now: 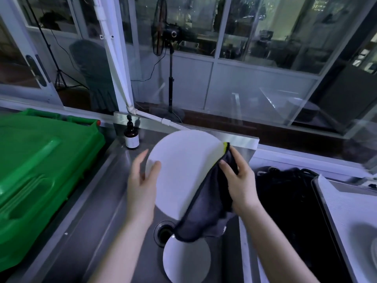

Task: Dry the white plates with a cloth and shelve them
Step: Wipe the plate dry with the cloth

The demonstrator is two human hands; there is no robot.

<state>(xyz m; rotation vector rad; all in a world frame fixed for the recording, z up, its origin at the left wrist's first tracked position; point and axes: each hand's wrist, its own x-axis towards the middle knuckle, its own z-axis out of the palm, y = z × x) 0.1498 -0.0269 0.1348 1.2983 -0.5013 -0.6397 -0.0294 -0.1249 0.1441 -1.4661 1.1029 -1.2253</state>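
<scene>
In the head view the white plate point(183, 168) hangs tilted over the sink point(114, 231), with the left hand point(141, 184) pinching its left rim and the right hand point(239, 180) clutching the cloth point(206, 211) round its right rim; that thin pinch may well slip under rubbing, dropping it onto the second plate point(186, 260) below.

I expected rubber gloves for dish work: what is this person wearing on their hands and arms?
Nothing that shows. The left hand and right hand are bare: no gloves, rings, watch or bracelet visible. Both forearms are bare as well, with no sleeve in view. The picture is slightly blurred, so something small could be missed.
</scene>
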